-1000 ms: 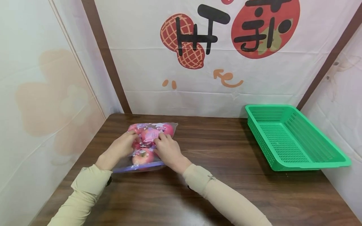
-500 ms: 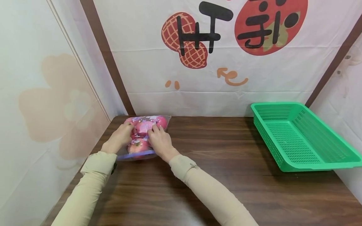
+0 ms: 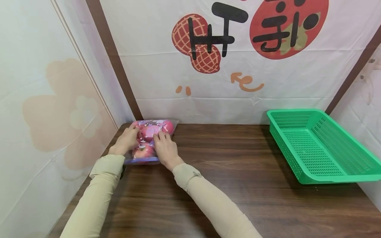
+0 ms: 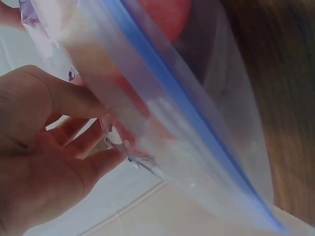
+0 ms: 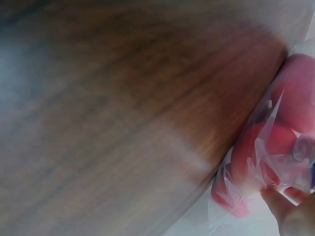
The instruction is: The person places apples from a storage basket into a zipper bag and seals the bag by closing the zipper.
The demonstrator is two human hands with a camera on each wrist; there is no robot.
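A clear zip bag (image 3: 152,131) with a purple and pink print lies at the table's back left corner, holding several red apples (image 3: 143,151). Its blue zip strip (image 3: 142,160) faces the person. On the bag's left side, my left hand (image 3: 128,139) grips the plastic; in the left wrist view its thumb and fingers (image 4: 101,162) pinch the bag's edge. From the right side my right hand (image 3: 166,147) grips the bag, its fingertips over the printed top. In the right wrist view, fingers (image 5: 278,204) pinch bunched film beside an apple (image 5: 266,147).
A green perforated plastic basket (image 3: 312,152) stands at the table's right side. White printed cloth walls (image 3: 154,76) border the back and both sides. Dark wood tabletop (image 3: 226,165) stretches between bag and basket.
Both hands have moved the bag back and to the left, into the table's corner. Their hold on it stays the same. The head view has shifted slightly.
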